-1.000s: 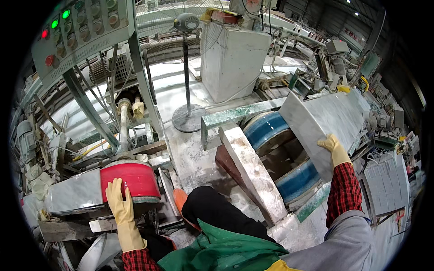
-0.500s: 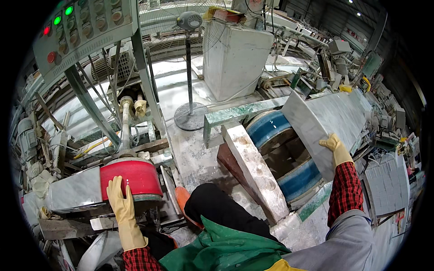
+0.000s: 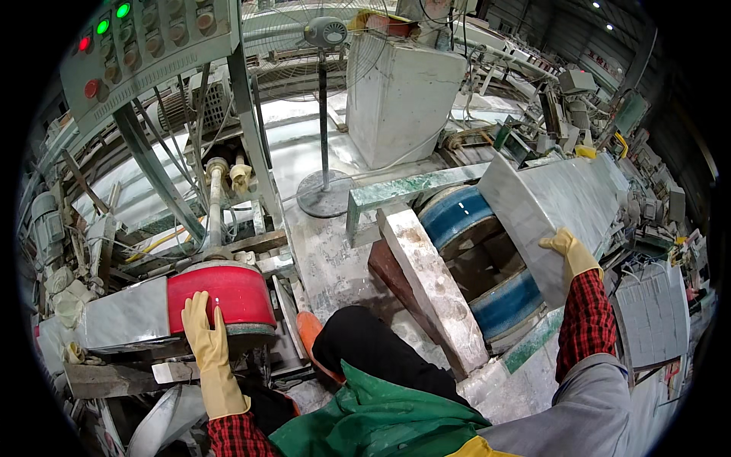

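Note:
My left hand (image 3: pixel 205 335), in a cream rubber glove, lies on the red belt (image 3: pixel 240 293) of a roller at the left. Its fingers are stretched out, with nothing held. A grey veined stone slab (image 3: pixel 126 311) meets the belt's left side. On the right, my gloved right hand (image 3: pixel 569 250) is closed at the edge of a large grey-white stone slab (image 3: pixel 518 225), fingers bent against it; part of its grip is hidden. That slab sits against the blue belts (image 3: pixel 502 305) of another conveyor end.
A pitted pale beam (image 3: pixel 430 282) runs beside the blue belts, near my knee. Ahead stand a fan (image 3: pixel 324 107) on a round base and a white block-shaped housing (image 3: pixel 403 103). A control panel (image 3: pixel 145 53) with lit red and green lamps hangs at the upper left.
The whole view has shifted slightly. My left hand stays on the red belt and my right hand stays at the slab edge, both in nearly the same pose.

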`<state>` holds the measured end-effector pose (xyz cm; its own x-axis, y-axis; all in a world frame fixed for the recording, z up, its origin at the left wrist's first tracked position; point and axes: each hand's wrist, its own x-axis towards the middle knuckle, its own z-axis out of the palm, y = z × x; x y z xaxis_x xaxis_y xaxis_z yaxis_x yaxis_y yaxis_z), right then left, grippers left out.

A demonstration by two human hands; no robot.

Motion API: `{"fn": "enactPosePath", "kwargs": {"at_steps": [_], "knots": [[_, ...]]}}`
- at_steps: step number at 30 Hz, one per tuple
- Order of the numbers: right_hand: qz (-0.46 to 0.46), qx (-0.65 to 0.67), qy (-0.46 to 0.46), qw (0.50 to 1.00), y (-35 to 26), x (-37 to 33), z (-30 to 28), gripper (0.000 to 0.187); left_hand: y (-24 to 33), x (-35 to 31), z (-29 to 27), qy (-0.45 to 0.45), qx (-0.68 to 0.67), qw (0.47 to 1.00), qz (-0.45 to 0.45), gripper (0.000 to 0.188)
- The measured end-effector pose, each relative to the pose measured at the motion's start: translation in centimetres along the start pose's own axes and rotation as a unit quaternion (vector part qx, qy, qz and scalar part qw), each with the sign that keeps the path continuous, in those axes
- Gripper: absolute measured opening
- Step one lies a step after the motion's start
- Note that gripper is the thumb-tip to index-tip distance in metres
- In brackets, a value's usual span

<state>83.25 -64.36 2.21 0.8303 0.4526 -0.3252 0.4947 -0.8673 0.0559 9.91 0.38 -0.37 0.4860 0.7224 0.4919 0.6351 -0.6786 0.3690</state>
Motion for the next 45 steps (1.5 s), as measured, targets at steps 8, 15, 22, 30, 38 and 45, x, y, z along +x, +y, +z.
{"fn": "enactPosePath", "kwargs": {"at_steps": [8, 15, 22, 30, 38, 45], "knots": [[-0.062, -0.120, -0.001, 0.991, 3.2, 0.0, -1.0, 0.041, 0.1, 0.0, 1.0, -0.004, -0.028, 1.000, -0.003, 0.043], [-0.185, -0.210, -0.005, 0.960, -6.4, -3.3, -3.3, 0.025, 0.1, -0.1, -0.7, -0.008, 0.005, 1.000, -0.012, 0.042], [-0.208, -0.217, 0.019, 0.954, -3.7, -4.7, -3.9, 0.025, 0.3, 0.1, 0.6, -0.005, -0.011, 1.000, -0.014, 0.040], [0.025, -0.091, 0.051, 0.994, -11.9, -7.8, -2.1, 0.025, 1.8, 1.4, -1.4, 0.027, -0.040, 0.999, 0.012, 0.037], [0.091, 0.101, 0.147, 0.980, -17.9, -13.1, -4.1, 0.029, 1.6, 0.9, -0.6, 0.068, -0.059, 0.996, 0.010, 0.039], [0.034, 0.261, 0.097, 0.960, -38.1, -21.2, -11.6, 0.033, 12.5, 1.2, 0.2, -0.076, -0.610, 0.750, -0.244, 0.056]]}}
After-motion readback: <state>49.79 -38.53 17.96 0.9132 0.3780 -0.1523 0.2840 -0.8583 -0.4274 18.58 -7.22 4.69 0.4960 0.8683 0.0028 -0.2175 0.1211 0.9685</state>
